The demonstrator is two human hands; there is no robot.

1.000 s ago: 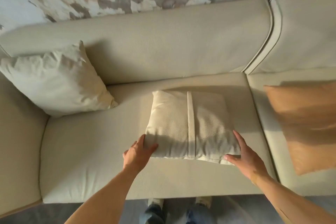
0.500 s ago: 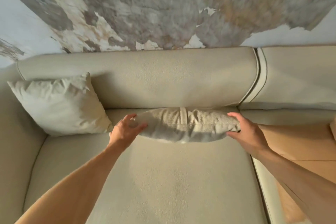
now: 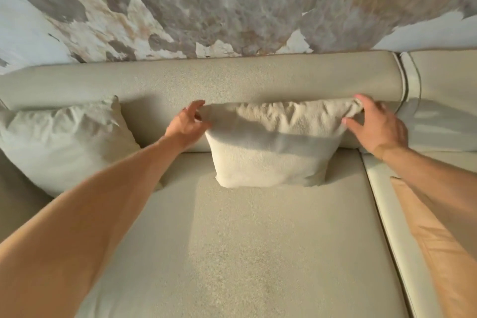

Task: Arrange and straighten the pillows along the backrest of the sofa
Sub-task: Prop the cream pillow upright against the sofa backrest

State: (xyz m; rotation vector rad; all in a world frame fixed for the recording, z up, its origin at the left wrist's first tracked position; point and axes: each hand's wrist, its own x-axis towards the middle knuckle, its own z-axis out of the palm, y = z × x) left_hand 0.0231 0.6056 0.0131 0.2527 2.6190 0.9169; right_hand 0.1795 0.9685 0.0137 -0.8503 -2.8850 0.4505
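Note:
A beige textured pillow (image 3: pixel 271 152) stands upright on the sofa seat (image 3: pixel 245 253), leaning on the backrest (image 3: pixel 232 77) near its right end. My left hand (image 3: pixel 185 126) holds the pillow's top left corner between thumb and fingers. At the top right corner, my right hand (image 3: pixel 376 126) pinches the fabric, thumb in front and fingers over the top edge. A second, cream pillow (image 3: pixel 56 137) leans in the sofa's left corner, a gap apart from the first.
An orange-tan pillow (image 3: pixel 433 253) lies flat on the neighbouring seat at the right, partly under my right forearm. A second backrest section (image 3: pixel 444 80) continues to the right. Behind the sofa is a mottled, peeling wall (image 3: pixel 232 2).
The beige pillow went from lying flat at the seat's front, to lifted between both hands, to standing upright against the backrest. Both hands moved to its top corners.

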